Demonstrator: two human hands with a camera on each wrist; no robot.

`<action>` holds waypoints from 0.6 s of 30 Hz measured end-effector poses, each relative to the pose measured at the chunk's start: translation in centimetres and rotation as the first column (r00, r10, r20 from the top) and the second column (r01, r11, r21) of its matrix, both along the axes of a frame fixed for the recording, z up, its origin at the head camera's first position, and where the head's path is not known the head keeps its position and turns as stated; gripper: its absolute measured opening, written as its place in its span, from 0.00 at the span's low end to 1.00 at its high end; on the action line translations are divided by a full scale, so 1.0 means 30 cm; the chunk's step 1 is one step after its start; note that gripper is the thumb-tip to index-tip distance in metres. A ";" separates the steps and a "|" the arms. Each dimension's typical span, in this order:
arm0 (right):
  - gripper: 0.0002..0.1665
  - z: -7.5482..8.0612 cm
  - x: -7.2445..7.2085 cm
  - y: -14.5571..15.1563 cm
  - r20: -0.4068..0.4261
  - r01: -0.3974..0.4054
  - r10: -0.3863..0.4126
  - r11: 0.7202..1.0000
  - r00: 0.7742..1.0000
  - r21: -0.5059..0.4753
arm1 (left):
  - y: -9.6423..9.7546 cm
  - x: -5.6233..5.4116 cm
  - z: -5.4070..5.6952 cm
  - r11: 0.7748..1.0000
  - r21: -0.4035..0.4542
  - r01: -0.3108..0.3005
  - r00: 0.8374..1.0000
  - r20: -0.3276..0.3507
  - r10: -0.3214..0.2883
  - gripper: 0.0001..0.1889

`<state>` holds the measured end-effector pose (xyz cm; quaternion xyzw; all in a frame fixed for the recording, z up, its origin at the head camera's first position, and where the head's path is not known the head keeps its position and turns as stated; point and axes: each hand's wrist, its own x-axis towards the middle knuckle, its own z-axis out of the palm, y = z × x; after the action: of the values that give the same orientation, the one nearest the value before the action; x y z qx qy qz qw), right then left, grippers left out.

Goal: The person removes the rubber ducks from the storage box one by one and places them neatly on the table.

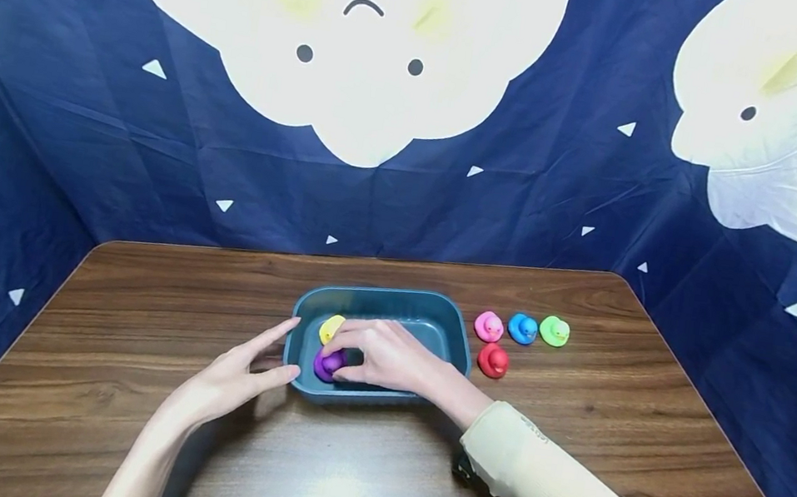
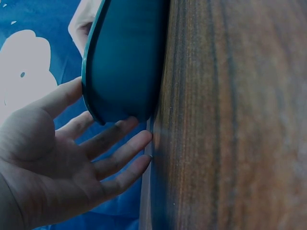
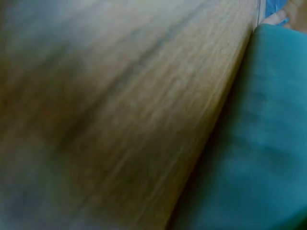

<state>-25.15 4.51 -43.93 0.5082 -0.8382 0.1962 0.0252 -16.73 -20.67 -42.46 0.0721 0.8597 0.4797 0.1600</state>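
Inside the teal plastic basin [image 1: 457, 348], at its left end, my right hand [image 1: 384, 356] reaches down and pinches a purple rubber duck [image 1: 327, 363] between thumb and fingers. A yellow rubber duck [image 1: 330, 328] sits just behind the purple one, partly covered by the fingers. My left hand [image 1: 233, 378] steadies the basin's left end, thumb and fingertips at the rim and wall. In the left wrist view its fingers [image 2: 117, 155] are spread and fairly straight along the basin's outside. The right wrist view shows mostly the basin's outer wall [image 3: 259, 134], blurred.
Right of the basin, a pink duck [image 1: 489, 326], a blue duck [image 1: 523, 329] and a green duck [image 1: 555, 331] stand in a row, with a red duck [image 1: 493, 360] in front. All rest on a brown wooden table [image 1: 130, 331]. A blue cloth [image 1: 176, 160] with clouds hangs behind.
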 end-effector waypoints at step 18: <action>0.13 0.025 0.001 0.034 0.080 0.009 -0.010 1.000 0.997 0.014 | -0.001 0.000 0.002 1.000 -0.015 0.003 1.000 0.013 -0.003 0.41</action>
<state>-25.11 5.54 -43.19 0.4959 -0.8423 0.2107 -0.0110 -16.72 -20.69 -42.39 0.0692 0.8622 0.4733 0.1669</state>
